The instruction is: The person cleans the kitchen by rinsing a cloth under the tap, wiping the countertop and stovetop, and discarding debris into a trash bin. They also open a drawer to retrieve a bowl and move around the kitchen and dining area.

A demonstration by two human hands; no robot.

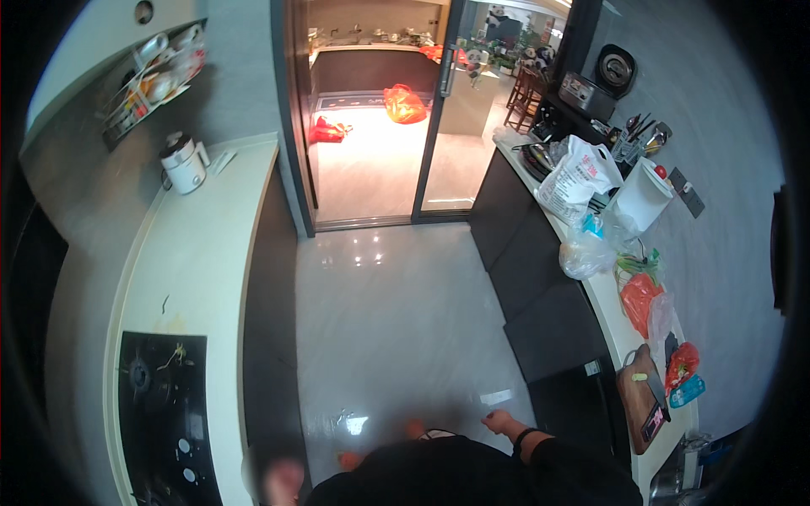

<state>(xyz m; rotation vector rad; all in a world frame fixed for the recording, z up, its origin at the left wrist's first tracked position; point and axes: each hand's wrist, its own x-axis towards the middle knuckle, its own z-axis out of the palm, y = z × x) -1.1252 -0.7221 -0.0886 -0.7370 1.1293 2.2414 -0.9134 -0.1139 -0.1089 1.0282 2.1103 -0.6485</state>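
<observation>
My left hand is at the bottom edge, beside the left counter, and badly blurred. A pale, smeared shape borders it; whether I hold that, I cannot tell. Over the grey floor hangs my right hand, its fingers curled in and nothing visible in them. A dark band circles that wrist. Left of me, a black gas hob with vegetable scraps on it is set into the pale counter. On the right counter lies a wooden cutting board bearing a knife, a pale green vegetable piece and a phone.
Ahead, a sliding glass door stands partly open, with red plastic bags on the floor beyond. A white appliance stands on the far left counter under a loaded wall rack. Plastic bags crowd the right counter.
</observation>
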